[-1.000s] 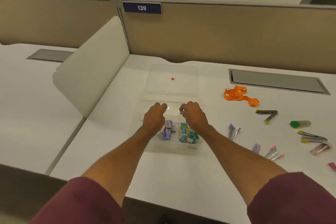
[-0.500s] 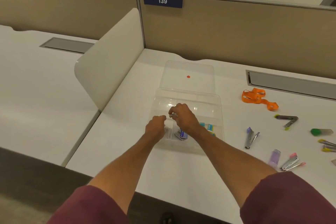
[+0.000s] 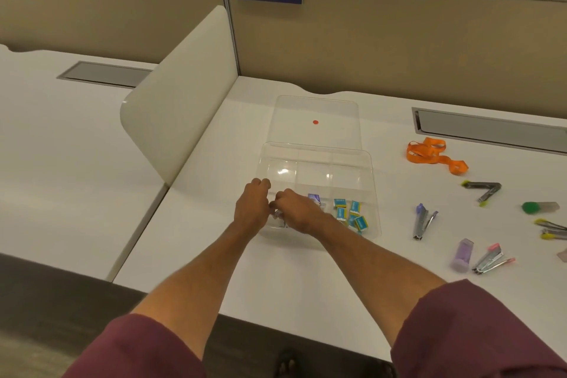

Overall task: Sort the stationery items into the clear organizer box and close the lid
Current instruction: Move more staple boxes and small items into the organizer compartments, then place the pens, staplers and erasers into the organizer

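Hands met over the near left part of the clear organizer box [image 3: 319, 175]. The left hand [image 3: 250, 209] sat at the box's near left corner with its fingers curled in, and I could not tell if it held anything. The right hand [image 3: 296, 213] touched it from the right side, fingers bent down into the box and pinching at something small and shiny; what it was I could not tell. Just right of the right hand, small blue packets [image 3: 349, 213] lay in a near compartment, and a purple packet [image 3: 314, 198] peeked out just past its knuckles. The far compartments looked bare. Beyond both hands the clear lid [image 3: 316, 120] lay open and flat on the white desk [image 3: 214, 255], with a red dot on it. Well off to the right of the right hand lay staplers [image 3: 422, 221], a purple tube [image 3: 461, 255], a pink stapler [image 3: 491, 259] and an orange strap [image 3: 432, 155], all still out on the desk.
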Demonstrator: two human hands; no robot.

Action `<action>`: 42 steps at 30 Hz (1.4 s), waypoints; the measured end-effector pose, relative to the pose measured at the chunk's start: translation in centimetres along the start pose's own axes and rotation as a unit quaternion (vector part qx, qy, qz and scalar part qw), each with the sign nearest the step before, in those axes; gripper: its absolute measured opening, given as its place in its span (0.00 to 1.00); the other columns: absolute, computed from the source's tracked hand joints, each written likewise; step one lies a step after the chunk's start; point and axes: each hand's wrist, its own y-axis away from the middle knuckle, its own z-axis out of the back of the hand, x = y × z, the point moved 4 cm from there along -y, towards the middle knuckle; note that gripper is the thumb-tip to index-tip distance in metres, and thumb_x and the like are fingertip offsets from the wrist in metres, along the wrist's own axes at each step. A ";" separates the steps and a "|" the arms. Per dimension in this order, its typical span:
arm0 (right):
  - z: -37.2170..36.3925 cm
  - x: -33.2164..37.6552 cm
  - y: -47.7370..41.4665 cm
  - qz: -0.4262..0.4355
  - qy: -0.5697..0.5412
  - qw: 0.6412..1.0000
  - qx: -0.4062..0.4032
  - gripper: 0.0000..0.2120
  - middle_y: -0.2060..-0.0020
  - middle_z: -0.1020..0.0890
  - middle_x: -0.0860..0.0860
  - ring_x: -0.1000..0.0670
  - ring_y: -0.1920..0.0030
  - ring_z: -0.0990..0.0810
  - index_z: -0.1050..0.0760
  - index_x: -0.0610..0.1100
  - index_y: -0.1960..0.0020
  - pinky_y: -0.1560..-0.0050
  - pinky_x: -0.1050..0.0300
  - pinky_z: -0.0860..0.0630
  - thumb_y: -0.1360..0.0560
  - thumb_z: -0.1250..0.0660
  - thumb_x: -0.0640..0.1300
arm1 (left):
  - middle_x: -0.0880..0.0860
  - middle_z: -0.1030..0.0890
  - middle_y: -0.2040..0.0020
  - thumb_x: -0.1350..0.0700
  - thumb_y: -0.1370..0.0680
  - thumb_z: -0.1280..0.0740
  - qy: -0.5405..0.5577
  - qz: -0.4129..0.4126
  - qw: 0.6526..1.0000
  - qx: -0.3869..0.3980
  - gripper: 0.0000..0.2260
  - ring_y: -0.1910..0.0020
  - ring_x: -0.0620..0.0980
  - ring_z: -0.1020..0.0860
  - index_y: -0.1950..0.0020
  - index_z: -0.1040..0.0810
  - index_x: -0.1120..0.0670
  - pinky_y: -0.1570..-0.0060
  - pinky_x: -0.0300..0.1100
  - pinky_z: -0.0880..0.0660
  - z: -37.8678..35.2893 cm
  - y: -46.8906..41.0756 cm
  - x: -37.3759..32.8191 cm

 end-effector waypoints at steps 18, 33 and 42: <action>3.2 -12.4 13.0 -0.253 -0.088 0.950 -0.157 0.13 0.41 0.25 0.45 0.45 0.37 0.30 0.26 0.43 0.39 0.41 0.49 0.27 0.21 0.41 0.40 | 0.56 0.27 0.37 0.59 0.20 0.41 -0.026 -0.153 0.986 0.057 0.14 0.38 0.56 0.29 0.34 0.31 0.58 0.45 0.51 0.27 -5.0 -1.0 -13.9; 2.4 -26.0 32.2 -0.420 -0.114 0.875 -0.211 0.12 0.41 0.25 0.46 0.47 0.37 0.30 0.26 0.44 0.39 0.46 0.52 0.28 0.22 0.39 0.40 | 0.54 0.31 0.32 0.50 0.20 0.39 0.013 -0.299 0.937 0.181 0.22 0.32 0.53 0.33 0.28 0.36 0.53 0.41 0.49 0.29 -17.8 4.4 -31.7; 2.6 -31.9 36.9 -0.449 -0.101 0.864 -0.207 0.13 0.41 0.26 0.46 0.46 0.36 0.30 0.27 0.44 0.38 0.45 0.54 0.28 0.23 0.39 0.40 | 0.57 0.28 0.40 0.52 0.24 0.35 -0.019 -0.258 0.931 0.259 0.22 0.40 0.57 0.27 0.31 0.33 0.51 0.42 0.49 0.26 -23.3 4.8 -35.1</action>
